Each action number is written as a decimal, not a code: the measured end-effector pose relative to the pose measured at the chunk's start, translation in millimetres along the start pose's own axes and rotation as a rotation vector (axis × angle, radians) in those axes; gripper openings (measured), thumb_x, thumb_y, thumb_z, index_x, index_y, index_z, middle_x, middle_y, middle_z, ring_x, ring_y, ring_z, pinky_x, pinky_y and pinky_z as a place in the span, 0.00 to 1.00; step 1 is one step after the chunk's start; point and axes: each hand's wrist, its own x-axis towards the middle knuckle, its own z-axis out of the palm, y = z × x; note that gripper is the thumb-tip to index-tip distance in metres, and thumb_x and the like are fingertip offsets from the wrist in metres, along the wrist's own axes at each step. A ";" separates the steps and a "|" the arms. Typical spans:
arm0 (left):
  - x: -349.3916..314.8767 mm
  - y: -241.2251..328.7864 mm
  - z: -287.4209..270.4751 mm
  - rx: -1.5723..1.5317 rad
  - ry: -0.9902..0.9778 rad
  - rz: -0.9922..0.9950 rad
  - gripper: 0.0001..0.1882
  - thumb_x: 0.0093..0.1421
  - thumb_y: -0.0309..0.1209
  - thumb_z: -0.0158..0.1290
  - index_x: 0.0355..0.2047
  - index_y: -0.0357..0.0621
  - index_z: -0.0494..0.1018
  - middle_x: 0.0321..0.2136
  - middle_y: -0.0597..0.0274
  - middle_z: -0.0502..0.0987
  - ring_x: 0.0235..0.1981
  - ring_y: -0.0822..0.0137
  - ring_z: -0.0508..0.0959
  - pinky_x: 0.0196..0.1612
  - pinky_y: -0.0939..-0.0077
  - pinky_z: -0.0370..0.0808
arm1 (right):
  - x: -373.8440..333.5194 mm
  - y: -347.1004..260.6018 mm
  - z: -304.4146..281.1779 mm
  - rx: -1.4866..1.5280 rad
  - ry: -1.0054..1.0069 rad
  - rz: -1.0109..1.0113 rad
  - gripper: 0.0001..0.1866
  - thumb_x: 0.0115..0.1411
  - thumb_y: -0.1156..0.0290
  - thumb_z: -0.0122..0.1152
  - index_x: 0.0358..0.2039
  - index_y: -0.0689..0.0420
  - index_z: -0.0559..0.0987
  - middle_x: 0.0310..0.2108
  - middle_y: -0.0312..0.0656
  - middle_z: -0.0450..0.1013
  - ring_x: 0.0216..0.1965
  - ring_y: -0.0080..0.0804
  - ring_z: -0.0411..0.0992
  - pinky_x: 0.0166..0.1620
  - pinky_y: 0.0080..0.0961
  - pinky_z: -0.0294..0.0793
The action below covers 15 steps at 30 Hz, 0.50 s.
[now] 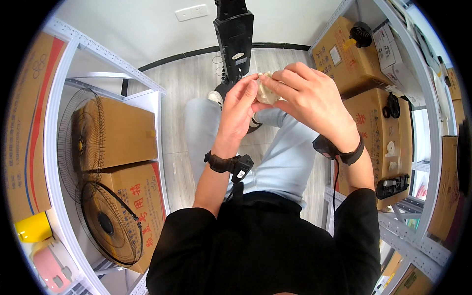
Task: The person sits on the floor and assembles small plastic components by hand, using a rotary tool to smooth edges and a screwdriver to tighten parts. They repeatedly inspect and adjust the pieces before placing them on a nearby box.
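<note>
While the tips of the fingers come together, they pinch a small cream-coloured part (266,93) between the two hands. On its left side, the left hand (238,105) holds it with the thumb and bent fingers. On its other side, the right hand (310,93) reaches over the top, and its fingers press on it too. Some of the part hides behind the fingers, so I cannot tell its whole shape. It is up in the air, in front of the person's knees.

Each wrist has a black strap with a small black box on it. Past the wrists are the bare arms and a black shirt (265,246). Under the arms are light blue trousers (268,172).

Just beyond the hands stands a tall black post (235,44), near a white wall (162,29).

To the left, a shelf (162,113) holds big brown boxes. Two round wire fan covers lean there, one up higher (81,164) and one down lower (114,231). Near them are a yellow thing (33,227) and a pink thing (49,265).

To the right, a brown box (366,115) has black rings (392,105), little white pieces (391,148) and a long black part (393,186) on top.
</note>
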 end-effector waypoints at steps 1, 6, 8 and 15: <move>1.1 2.5 3.2 0.030 -0.002 0.016 0.22 0.69 0.39 0.42 0.55 0.34 0.63 0.47 0.55 0.73 0.46 0.65 0.76 0.46 0.66 0.79 | 0.3 1.2 -0.3 0.017 0.011 -0.002 0.23 0.36 0.70 0.68 0.38 0.54 0.79 0.31 0.29 0.70 0.37 0.28 0.70 0.37 0.23 0.74; 7.4 6.1 3.7 0.120 -0.039 0.036 0.23 0.69 0.41 0.40 0.55 0.36 0.64 0.49 0.55 0.72 0.48 0.65 0.76 0.49 0.64 0.77 | -1.1 2.4 3.7 -0.031 0.104 0.001 0.23 0.36 0.70 0.69 0.39 0.54 0.79 0.33 0.29 0.71 0.36 0.28 0.70 0.36 0.22 0.74; 10.6 4.8 2.5 0.148 -0.027 0.007 0.23 0.70 0.42 0.39 0.55 0.36 0.64 0.50 0.54 0.71 0.48 0.65 0.75 0.48 0.65 0.77 | -3.5 2.2 5.8 -0.034 0.085 0.032 0.25 0.37 0.70 0.69 0.41 0.53 0.78 0.34 0.29 0.71 0.36 0.28 0.70 0.36 0.23 0.74; 9.9 -1.2 -1.6 0.259 -0.039 0.038 0.29 0.58 0.27 0.58 0.57 0.31 0.59 0.46 0.53 0.71 0.46 0.68 0.75 0.48 0.73 0.75 | -12.9 1.3 13.9 0.112 -0.005 0.146 0.29 0.42 0.70 0.69 0.49 0.52 0.74 0.39 0.31 0.72 0.36 0.30 0.71 0.35 0.25 0.74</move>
